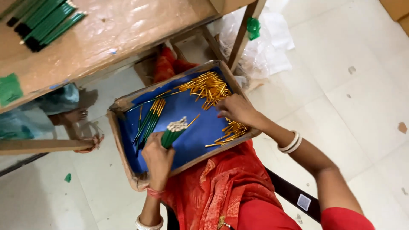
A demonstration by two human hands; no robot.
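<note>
A shallow cardboard tray (pixel 123 145) with a blue lining rests on my lap. My left hand (pixel 157 159) grips a bundle of green sticks (pixel 174 132) with pale tips, held over the tray's near side. My right hand (pixel 238 110) reaches into the tray's right part, fingers down on a heap of short golden tubes (pixel 208 87). More golden tubes (pixel 232 132) lie by my right wrist. A few green sticks with golden ends (pixel 149 119) lie loose in the tray's left part.
A brown table (pixel 128 25) stands ahead with a pile of green sticks (pixel 42 19) at its left end and a green scrap (pixel 9 89) on its edge. Crumpled clear plastic (pixel 264 47) lies on the pale tiled floor (pixel 353 93) beside a table leg (pixel 243 34).
</note>
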